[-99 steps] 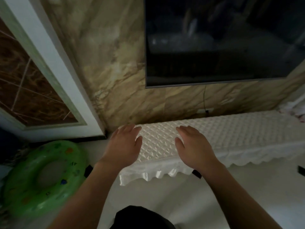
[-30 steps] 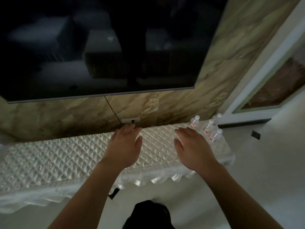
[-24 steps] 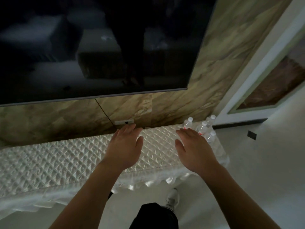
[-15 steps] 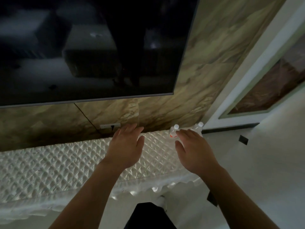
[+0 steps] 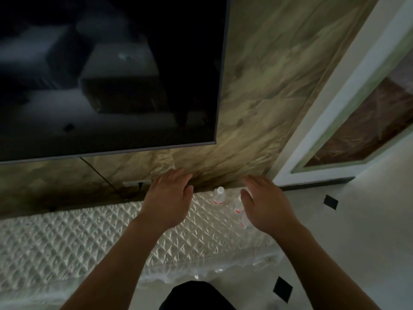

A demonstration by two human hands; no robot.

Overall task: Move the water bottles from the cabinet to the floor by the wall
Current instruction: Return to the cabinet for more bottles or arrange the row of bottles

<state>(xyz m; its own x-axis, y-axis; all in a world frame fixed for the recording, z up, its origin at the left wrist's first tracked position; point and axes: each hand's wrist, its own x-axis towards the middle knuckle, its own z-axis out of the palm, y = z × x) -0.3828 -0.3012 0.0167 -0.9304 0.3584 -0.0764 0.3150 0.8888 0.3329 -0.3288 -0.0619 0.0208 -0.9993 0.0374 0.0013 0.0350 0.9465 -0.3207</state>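
Open hands are hovering over the quilt-covered cabinet (image 5: 89, 238) at lower centre.
The left hand (image 5: 166, 200) and right hand (image 5: 266, 206) are spreading relaxed fingers and grasping nothing. The water bottles (image 5: 219, 196) are standing upright at the cabinet's right end, some partly hidden behind the right hand, below the dark screen (image 5: 107, 74).

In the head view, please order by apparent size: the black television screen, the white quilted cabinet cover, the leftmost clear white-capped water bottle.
Largest: black television screen.
Next: white quilted cabinet cover, partly hidden.
Smallest by far: leftmost clear white-capped water bottle.
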